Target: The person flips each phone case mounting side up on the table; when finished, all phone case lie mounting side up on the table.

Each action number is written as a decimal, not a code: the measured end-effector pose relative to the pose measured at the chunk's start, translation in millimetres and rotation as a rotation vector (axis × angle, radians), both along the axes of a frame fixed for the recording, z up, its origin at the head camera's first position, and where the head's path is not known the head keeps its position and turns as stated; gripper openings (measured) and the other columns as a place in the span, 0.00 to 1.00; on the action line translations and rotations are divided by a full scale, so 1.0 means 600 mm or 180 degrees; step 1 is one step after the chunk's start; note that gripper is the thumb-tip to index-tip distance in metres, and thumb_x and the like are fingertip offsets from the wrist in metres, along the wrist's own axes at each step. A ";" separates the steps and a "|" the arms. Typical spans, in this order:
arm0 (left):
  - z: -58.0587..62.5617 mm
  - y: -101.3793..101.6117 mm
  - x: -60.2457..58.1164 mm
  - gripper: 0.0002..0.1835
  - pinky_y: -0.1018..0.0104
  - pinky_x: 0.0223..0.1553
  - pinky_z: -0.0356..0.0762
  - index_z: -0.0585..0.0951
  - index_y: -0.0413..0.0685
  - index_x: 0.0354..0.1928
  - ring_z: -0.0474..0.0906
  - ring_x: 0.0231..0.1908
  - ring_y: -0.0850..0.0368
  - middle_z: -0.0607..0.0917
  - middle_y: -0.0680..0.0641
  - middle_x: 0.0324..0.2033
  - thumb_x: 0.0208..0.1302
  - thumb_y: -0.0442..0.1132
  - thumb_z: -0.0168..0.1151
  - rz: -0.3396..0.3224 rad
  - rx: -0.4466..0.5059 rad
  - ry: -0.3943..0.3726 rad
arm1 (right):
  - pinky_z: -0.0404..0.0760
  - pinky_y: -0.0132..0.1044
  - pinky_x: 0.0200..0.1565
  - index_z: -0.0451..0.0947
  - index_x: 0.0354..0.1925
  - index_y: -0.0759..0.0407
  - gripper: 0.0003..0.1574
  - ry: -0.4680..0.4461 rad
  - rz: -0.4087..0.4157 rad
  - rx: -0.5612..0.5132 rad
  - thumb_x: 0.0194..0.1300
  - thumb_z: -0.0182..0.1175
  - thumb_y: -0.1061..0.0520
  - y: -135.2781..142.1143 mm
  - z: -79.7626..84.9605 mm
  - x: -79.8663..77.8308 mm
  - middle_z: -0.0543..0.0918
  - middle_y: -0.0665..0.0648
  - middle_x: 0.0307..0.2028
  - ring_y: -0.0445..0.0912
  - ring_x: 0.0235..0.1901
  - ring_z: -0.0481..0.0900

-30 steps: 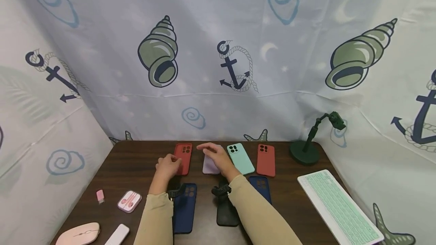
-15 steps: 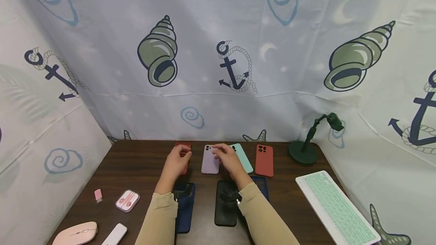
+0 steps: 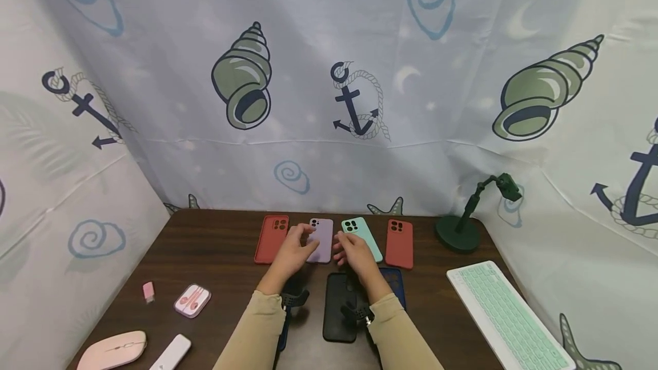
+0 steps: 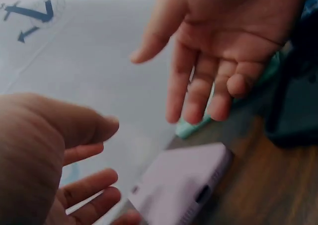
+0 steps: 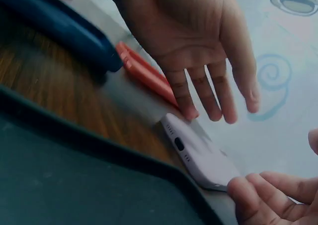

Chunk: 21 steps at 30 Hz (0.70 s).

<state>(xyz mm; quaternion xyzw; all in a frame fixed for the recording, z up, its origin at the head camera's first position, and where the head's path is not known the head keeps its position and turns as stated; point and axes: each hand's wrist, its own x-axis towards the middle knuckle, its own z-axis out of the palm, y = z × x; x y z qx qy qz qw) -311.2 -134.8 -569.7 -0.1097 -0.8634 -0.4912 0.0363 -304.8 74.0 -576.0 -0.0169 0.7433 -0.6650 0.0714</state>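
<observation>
A lilac phone case (image 3: 323,240) lies in the back row between my two hands; in both wrist views its bottom end with the port cutout shows. My left hand (image 3: 292,253) is at its left side, fingers loosely bent and holding nothing. On the other side my right hand (image 3: 357,253) hovers with relaxed fingers, partly over the mint phone case (image 3: 366,237). Left of the hands is a red phone case (image 3: 271,238). Nearer the front lies a black phone case (image 3: 338,310), partly under the right wrist. Whether any fingertip touches the lilac case, I cannot tell.
Another red case (image 3: 399,244) and a dark blue case (image 3: 394,283) lie on the right. Beyond them are a green lamp (image 3: 459,232) and a keyboard (image 3: 509,313). Earphones in a box (image 3: 192,301), a pink USB stick (image 3: 148,292) and a mouse (image 3: 113,350) are on the left.
My left hand has moved right, from the left red case to the lilac case. My right hand first drew back off the lilac case, then lowered slightly beside it. The cases have stayed in place.
</observation>
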 end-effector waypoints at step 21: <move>-0.043 0.007 -0.004 0.35 0.46 0.57 0.71 0.73 0.43 0.68 0.66 0.57 0.44 0.72 0.38 0.61 0.63 0.48 0.72 -0.0082 -0.0550 -0.0051 | 0.84 0.48 0.48 0.72 0.67 0.65 0.26 0.0486 0.0463 0.0379 0.78 0.53 0.54 0.004 -0.030 0.011 0.84 0.67 0.52 0.56 0.45 0.86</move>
